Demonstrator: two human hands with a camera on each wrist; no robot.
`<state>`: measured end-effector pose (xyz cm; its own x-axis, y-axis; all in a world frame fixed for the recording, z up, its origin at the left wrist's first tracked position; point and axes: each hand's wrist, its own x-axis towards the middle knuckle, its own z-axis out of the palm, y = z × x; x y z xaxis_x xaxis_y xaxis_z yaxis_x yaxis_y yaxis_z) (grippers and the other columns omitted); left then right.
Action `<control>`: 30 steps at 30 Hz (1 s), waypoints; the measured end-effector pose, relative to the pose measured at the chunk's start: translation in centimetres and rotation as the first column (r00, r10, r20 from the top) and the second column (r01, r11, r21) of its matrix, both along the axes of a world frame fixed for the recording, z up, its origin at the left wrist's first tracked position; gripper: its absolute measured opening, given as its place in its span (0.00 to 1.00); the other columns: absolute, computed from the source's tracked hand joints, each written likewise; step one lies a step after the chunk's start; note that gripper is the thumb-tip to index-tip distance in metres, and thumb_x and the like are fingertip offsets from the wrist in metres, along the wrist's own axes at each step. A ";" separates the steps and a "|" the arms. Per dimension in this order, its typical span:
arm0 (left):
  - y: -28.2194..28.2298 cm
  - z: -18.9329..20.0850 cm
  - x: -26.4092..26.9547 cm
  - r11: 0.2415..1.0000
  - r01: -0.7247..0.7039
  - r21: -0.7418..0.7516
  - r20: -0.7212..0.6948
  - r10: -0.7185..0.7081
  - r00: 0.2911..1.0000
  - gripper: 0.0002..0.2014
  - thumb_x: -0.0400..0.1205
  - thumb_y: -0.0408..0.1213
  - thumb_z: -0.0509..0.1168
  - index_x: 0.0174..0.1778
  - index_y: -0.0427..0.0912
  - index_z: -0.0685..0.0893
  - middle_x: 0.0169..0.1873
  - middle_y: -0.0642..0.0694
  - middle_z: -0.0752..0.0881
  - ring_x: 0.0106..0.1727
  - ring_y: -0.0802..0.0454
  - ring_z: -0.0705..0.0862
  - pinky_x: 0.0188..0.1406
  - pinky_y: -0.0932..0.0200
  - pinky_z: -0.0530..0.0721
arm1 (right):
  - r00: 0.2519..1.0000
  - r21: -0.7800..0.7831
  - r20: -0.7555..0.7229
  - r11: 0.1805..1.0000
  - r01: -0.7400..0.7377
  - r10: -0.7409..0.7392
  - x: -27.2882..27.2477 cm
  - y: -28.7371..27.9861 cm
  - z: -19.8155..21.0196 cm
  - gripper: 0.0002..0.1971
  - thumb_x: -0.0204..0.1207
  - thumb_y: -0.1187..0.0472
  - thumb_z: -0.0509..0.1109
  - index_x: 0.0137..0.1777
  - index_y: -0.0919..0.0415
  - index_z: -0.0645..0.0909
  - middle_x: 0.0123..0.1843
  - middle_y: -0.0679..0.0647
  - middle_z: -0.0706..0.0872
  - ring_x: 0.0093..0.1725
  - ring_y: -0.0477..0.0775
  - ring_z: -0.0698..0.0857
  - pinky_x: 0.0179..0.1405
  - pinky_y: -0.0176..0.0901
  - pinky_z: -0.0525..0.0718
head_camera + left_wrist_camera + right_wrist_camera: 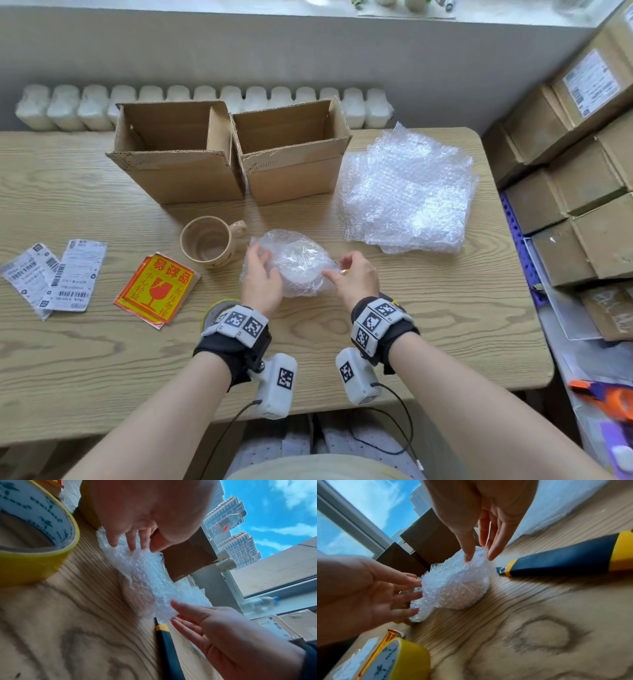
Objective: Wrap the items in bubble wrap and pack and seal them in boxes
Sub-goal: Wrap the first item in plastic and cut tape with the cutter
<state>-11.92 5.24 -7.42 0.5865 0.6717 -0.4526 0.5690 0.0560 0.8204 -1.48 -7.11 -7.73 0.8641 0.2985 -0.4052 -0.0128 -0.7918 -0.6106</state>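
On the table (428,325), in front of two open boxes (236,154), lies the wrapped bundle (294,263). The left hand (262,281), fingers straight, touches its left side; the right hand (356,277) pinches a wrap end between thumb and fingers. A mug (209,245) stands left of the bundle, spare bubble wrap (407,192) to the right; tape (34,545) and a knife (565,557) lie near.

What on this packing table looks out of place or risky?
The utility knife lies on the table right beside the wrapped bundle, its tip pointing at the bundle, near the right hand. Otherwise nothing looks spilled or damaged.
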 end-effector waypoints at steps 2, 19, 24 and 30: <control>0.7 -0.2 0.4 0.999 -0.046 0.000 0.008 0.046 0.999 0.28 0.83 0.27 0.55 0.80 0.41 0.57 0.71 0.44 0.75 0.72 0.50 0.73 0.75 0.48 0.68 | 0.998 0.070 -0.061 0.998 0.006 -0.002 0.0 0.2 -0.2 0.19 0.73 0.58 0.76 0.63 0.62 0.79 0.60 0.54 0.85 0.58 0.55 0.83 0.62 0.46 0.78; 4.6 -1.1 2.7 0.670 0.726 0.156 -0.542 -0.557 0.630 0.39 0.73 0.28 0.68 0.78 0.58 0.61 0.64 0.42 0.68 0.64 0.41 0.75 0.64 0.45 0.77 | 0.889 0.317 -0.337 0.926 -0.203 0.310 2.4 1.2 -0.5 0.33 0.69 0.71 0.75 0.74 0.55 0.74 0.71 0.52 0.78 0.69 0.46 0.72 0.62 0.35 0.70; 4.9 -1.1 2.5 0.731 0.660 0.174 -0.448 -0.538 0.714 0.21 0.74 0.34 0.69 0.64 0.51 0.80 0.56 0.46 0.84 0.59 0.44 0.82 0.58 0.47 0.81 | 0.883 0.350 -0.391 0.930 -0.116 0.258 2.8 1.3 -0.6 0.32 0.69 0.70 0.75 0.74 0.60 0.72 0.70 0.54 0.78 0.71 0.50 0.74 0.67 0.41 0.75; 5.0 1.0 2.1 0.807 0.540 0.238 -0.255 -0.485 0.837 0.19 0.74 0.33 0.73 0.61 0.45 0.83 0.52 0.48 0.88 0.57 0.50 0.84 0.54 0.58 0.79 | 0.867 0.471 -0.456 0.881 0.044 0.200 3.7 0.6 1.1 0.27 0.70 0.73 0.75 0.70 0.67 0.75 0.64 0.63 0.84 0.61 0.56 0.85 0.59 0.44 0.85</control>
<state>-9.84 10.28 -6.41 0.8127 0.4105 -0.4136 0.5804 -0.5069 0.6373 2.23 -6.48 -6.58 0.5614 0.6096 -0.5597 -0.3490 -0.4389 -0.8280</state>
